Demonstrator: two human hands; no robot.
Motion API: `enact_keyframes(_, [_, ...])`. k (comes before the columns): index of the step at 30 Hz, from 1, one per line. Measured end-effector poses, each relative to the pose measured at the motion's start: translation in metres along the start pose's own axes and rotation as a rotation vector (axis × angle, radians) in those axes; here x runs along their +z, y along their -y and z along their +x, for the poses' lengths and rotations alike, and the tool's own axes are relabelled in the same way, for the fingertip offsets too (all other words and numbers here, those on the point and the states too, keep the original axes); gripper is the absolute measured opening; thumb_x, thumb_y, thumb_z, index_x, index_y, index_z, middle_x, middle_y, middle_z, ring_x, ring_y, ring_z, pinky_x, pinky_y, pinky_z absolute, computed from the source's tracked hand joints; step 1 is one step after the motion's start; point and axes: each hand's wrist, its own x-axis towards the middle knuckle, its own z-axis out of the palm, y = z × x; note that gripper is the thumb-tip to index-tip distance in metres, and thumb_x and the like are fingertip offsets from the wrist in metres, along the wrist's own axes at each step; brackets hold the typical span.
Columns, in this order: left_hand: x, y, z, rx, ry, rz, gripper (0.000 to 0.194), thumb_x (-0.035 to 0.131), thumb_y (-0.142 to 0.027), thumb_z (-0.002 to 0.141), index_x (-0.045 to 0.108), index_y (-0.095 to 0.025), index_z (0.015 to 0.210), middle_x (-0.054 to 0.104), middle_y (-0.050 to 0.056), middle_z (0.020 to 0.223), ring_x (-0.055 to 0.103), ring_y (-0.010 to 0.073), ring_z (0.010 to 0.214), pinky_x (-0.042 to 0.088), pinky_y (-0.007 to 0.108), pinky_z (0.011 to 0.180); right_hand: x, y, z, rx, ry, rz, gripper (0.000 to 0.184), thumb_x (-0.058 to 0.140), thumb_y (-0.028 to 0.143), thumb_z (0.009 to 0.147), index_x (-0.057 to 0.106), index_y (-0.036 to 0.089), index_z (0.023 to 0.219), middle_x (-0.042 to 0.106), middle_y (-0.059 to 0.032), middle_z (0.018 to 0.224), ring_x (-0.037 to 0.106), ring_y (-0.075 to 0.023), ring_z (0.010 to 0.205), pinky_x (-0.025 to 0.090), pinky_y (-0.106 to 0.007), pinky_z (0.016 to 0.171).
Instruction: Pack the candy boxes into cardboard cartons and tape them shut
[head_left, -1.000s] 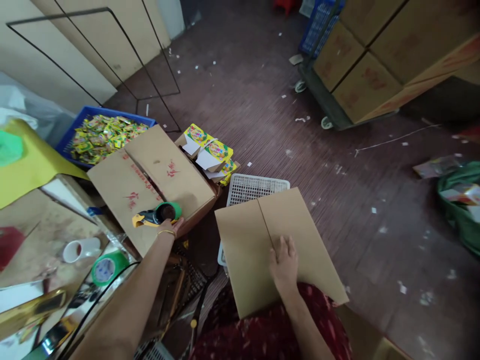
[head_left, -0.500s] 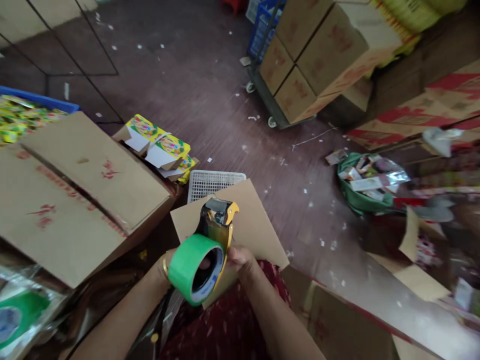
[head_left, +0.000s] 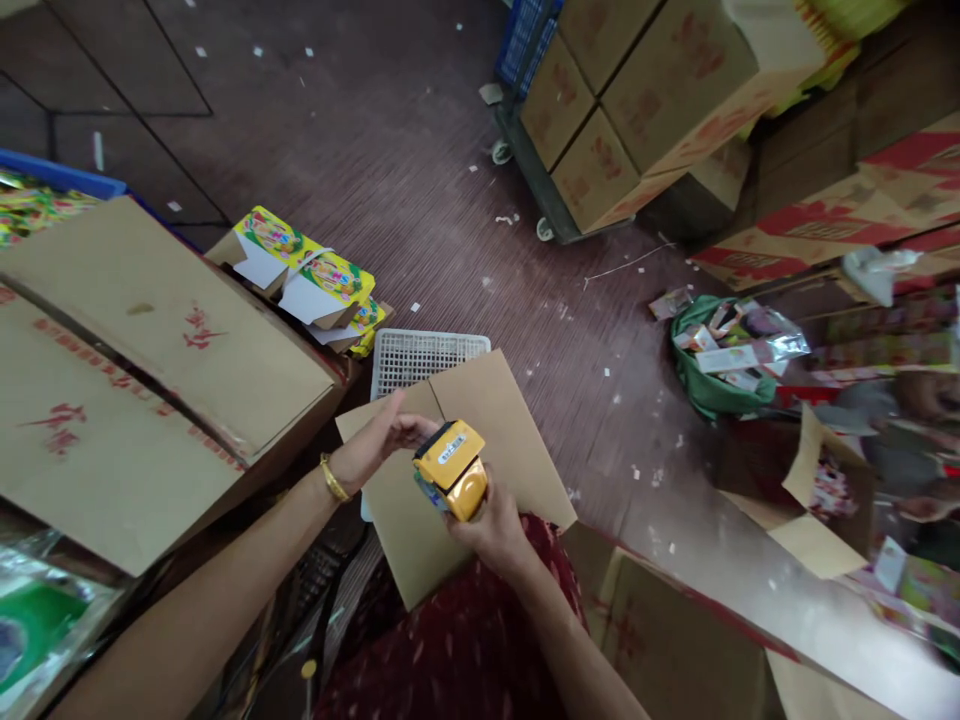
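A yellow tape dispenser (head_left: 452,466) rests on the closed flaps of a plain cardboard box (head_left: 510,430) on my lap. My right hand (head_left: 491,525) is wrapped round the dispenser from below. My left hand (head_left: 379,440), with a gold bangle at the wrist, lies on the box flap just left of the dispenser, its fingers stretched toward the dispenser's front. The green tape roll is hidden in this view.
A large closed carton with red print (head_left: 135,370) stands at my left. Beyond it lie yellow folded packets (head_left: 307,280) and a white plastic basket (head_left: 420,355). A cart of cartons (head_left: 622,110) is at the back, a green bag of wrappers (head_left: 720,370) on the right.
My left hand lifted the tape dispenser off the left carton and brought it over the lap box. My right hand has taken hold of it, and it is turned down onto the flaps.
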Motion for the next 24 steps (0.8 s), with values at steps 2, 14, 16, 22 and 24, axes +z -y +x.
enact_keyframes(2, [0.012, -0.007, 0.002, -0.058, -0.020, 0.019, 0.060, 0.051, -0.070, 0.077, 0.072, -0.014, 0.085, 0.072, 0.008, 0.090, 0.064, 0.0207, 0.086, 0.048, 0.032, 0.083, 0.005, -0.003, -0.002, 0.039, -0.020, -0.060, 0.042, 0.072, 0.032, 0.059, 0.049, 0.019, 0.093, 0.064, -0.0028, 0.077, 0.060, -0.0184, 0.067, 0.048, -0.029, 0.063])
enact_keyframes(14, [0.025, -0.019, 0.010, 0.112, -0.086, 0.810, 0.025, 0.056, -0.035, 0.076, 0.074, -0.019, 0.072, 0.073, 0.002, 0.075, 0.065, 0.0175, 0.073, 0.046, 0.025, 0.067, 0.004, -0.007, -0.009, 0.151, 0.486, 0.532, 0.036, 0.077, 0.033, 0.064, 0.056, 0.018, 0.089, 0.056, 0.0038, 0.077, 0.049, -0.0103, 0.067, 0.041, -0.021, 0.062])
enact_keyframes(16, [0.027, -0.025, 0.016, 0.139, -0.075, 0.875, 0.021, 0.057, -0.031, 0.075, 0.075, -0.020, 0.072, 0.073, 0.001, 0.075, 0.065, 0.0167, 0.073, 0.046, 0.024, 0.068, 0.005, -0.003, -0.006, 0.171, 0.513, 0.579, 0.030, 0.076, 0.034, 0.066, 0.057, 0.018, 0.083, 0.053, 0.0047, 0.073, 0.046, -0.0093, 0.065, 0.040, -0.021, 0.063])
enact_keyframes(22, [0.018, -0.048, 0.039, 0.037, -0.069, 0.791, 0.017, 0.062, -0.030, 0.071, 0.074, -0.019, 0.067, 0.071, 0.002, 0.068, 0.062, 0.0163, 0.065, 0.046, 0.023, 0.060, -0.002, -0.008, 0.003, 0.120, 0.468, 0.612, 0.029, 0.070, 0.039, 0.076, 0.065, 0.016, 0.092, 0.062, 0.0003, 0.082, 0.055, -0.0137, 0.076, 0.044, -0.025, 0.072])
enact_keyframes(24, [0.017, -0.051, 0.045, -0.031, -0.073, 0.701, 0.015, 0.065, -0.028, 0.069, 0.074, -0.017, 0.065, 0.068, 0.003, 0.063, 0.060, 0.0156, 0.059, 0.045, 0.024, 0.055, -0.008, -0.008, 0.005, 0.116, 0.469, 0.627, 0.029, 0.068, 0.041, 0.078, 0.066, 0.016, 0.092, 0.064, -0.0008, 0.081, 0.057, -0.0147, 0.076, 0.045, -0.025, 0.072])
